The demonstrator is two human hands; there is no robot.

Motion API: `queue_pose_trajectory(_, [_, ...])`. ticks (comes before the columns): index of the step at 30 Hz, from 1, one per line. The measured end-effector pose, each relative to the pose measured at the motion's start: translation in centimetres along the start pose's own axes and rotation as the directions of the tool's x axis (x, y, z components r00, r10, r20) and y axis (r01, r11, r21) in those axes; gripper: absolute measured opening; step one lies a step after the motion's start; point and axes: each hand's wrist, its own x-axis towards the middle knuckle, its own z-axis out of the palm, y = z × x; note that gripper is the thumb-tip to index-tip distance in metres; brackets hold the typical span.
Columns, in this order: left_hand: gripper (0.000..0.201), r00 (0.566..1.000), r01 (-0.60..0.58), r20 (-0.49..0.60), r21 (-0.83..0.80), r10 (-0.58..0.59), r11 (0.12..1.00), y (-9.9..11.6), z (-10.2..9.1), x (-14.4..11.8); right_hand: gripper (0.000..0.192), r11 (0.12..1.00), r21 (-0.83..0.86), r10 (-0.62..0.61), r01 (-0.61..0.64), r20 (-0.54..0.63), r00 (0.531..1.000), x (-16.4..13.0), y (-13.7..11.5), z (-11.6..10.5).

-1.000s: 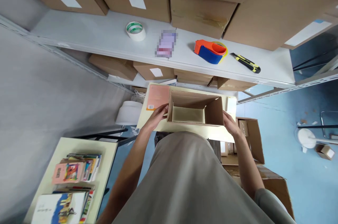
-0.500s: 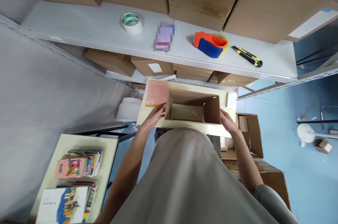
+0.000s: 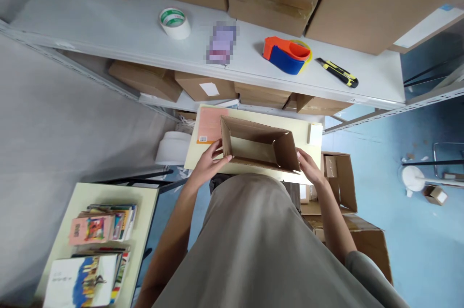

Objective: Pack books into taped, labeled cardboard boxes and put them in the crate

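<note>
Box (image 3: pixel 259 144) now skewed, both hands (image 3: pixel 208 163) gripping

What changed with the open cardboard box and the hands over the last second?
The open cardboard box has been tipped and skewed, its left end raised off the pale table. The left hand and right hand still grip its two ends. The orange book beside it has stayed put.

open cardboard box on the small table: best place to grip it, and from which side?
Grip the cardboard box by its two short end walls, one hand from each side. It is open-topped and long, so the ends give firm edges to press against. The left hand and right hand already sit at those ends on the table.
</note>
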Motion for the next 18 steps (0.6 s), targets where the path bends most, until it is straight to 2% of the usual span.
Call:
queue_pose_trajectory(4, [0.105,0.997,-0.025,0.071,0.006,0.024,1.000,-0.2,0.1,-0.8,0.089,1.000,-0.020,-0.021,0.020,-0.027,0.999,0.6,-1.2,-0.2])
queue_pose_trajectory(8, [0.106,0.995,-0.044,0.095,0.018,0.042,0.999,-0.3,0.1,-1.3,0.086,0.989,-0.073,-0.137,0.132,-0.071,0.988,2.2,-2.7,-0.6])
queue_pose_trajectory(13, [0.101,0.991,-0.097,0.097,0.056,0.091,0.994,-0.2,0.2,-1.7,0.074,0.926,-0.242,-0.340,0.291,-0.193,0.920,5.0,-5.1,-0.7])
queue_pose_trajectory(18, [0.083,0.982,-0.121,0.165,0.139,0.098,0.983,-0.1,0.1,-2.1,0.056,0.845,-0.403,-0.456,0.353,-0.196,0.868,7.2,-6.8,-0.7])
